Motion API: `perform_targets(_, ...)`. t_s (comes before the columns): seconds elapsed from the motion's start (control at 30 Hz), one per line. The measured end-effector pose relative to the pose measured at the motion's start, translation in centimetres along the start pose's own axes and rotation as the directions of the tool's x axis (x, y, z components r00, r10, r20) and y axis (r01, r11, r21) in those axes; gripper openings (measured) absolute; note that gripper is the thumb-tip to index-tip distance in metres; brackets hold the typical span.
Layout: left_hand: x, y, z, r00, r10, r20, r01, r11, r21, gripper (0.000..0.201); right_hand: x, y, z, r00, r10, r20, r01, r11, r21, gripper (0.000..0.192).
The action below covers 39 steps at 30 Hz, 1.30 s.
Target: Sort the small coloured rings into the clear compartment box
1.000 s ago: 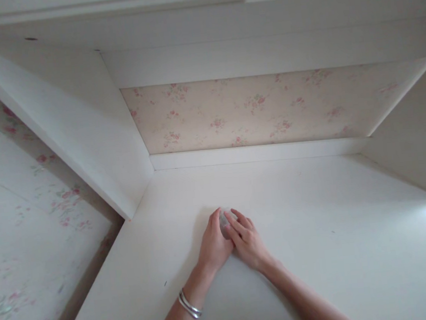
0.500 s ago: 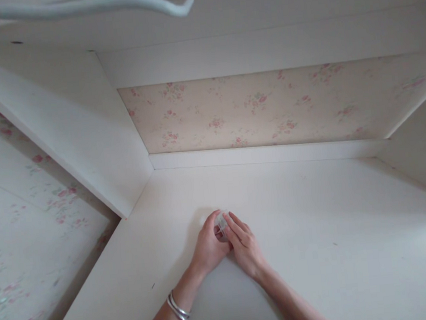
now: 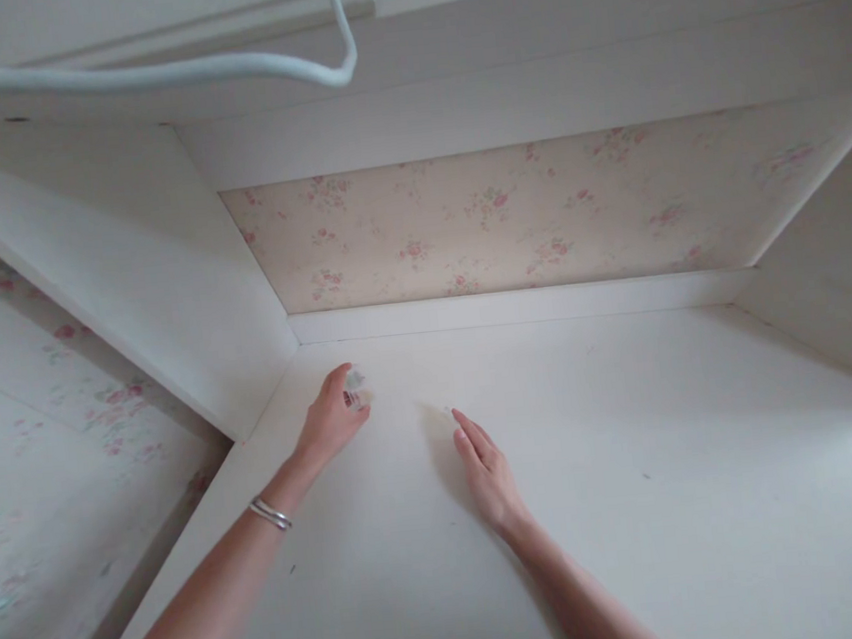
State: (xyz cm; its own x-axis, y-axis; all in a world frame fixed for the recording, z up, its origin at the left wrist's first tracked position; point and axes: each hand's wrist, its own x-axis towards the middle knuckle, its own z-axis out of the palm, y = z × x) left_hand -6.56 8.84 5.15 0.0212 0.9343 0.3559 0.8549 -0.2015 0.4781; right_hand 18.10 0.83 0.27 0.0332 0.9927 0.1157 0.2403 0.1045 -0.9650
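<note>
My left hand [image 3: 328, 414] is curled around a small clear container [image 3: 355, 378], thumb and fingers on its sides, toward the left rear of the white desktop [image 3: 605, 543]. Light passes through the container, and its exact kind and any contents are too faint to tell. To the right, my right hand [image 3: 490, 474] hovers with its shadow on the desktop beside it. Its fingers are bent together with the thumb close to them. A faint clear bit shows at the fingertips, too small to name. A silver bangle [image 3: 270, 513] circles my left wrist.
White side panels [image 3: 155, 245] and an overhead board enclose the desktop, with a low ledge [image 3: 515, 307] at the back. Floral wallpaper [image 3: 418, 240] shows behind. A pale tube-like arm [image 3: 147, 77] crosses the upper left. A small dark mark [image 3: 292, 569] lies front left.
My hands were together around the clear container. They have parted: my left hand has carried the container left and toward the back, while my right hand stays near the same spot.
</note>
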Motion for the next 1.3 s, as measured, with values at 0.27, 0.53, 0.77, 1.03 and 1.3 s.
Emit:
perform_targets(0.27,4.9,-5.1,-2.3,0.961,0.152,0.230,-0.257,0.794,0.551,0.067,-0.1,0.2,0.2,0.998,0.055,-0.022,-0.054,0.998,0.033,0.051)
perform_targets(0.53,5.5,-5.8,-2.5,0.916,0.184,0.356,-0.379,0.689,0.618,0.077,-0.1,0.5,0.2,0.999,0.047,-0.009,-0.047,0.999,0.015,0.050)
perform_targets(0.77,4.4,-3.4,-3.6,0.989,0.122,0.086,-0.146,0.908,0.393,0.065,-0.1,0.8,0.3,1.000,0.025,-0.013,-0.025,1.000,-0.014,0.050)
perform_targets(1.03,-2.4,3.1,0.4,0.994,-0.054,0.093,0.098,0.819,-0.566,0.078,-0.5,0.4,0.5,0.973,-0.184,-0.140,0.195,0.978,0.073,0.049)
perform_targets(1.3,-8.8,10.8,5.3,0.953,-0.117,0.279,0.297,0.534,-0.792,0.075,-1.6,-0.9,0.9,0.950,-0.225,-0.215,0.245,0.967,0.071,0.052)
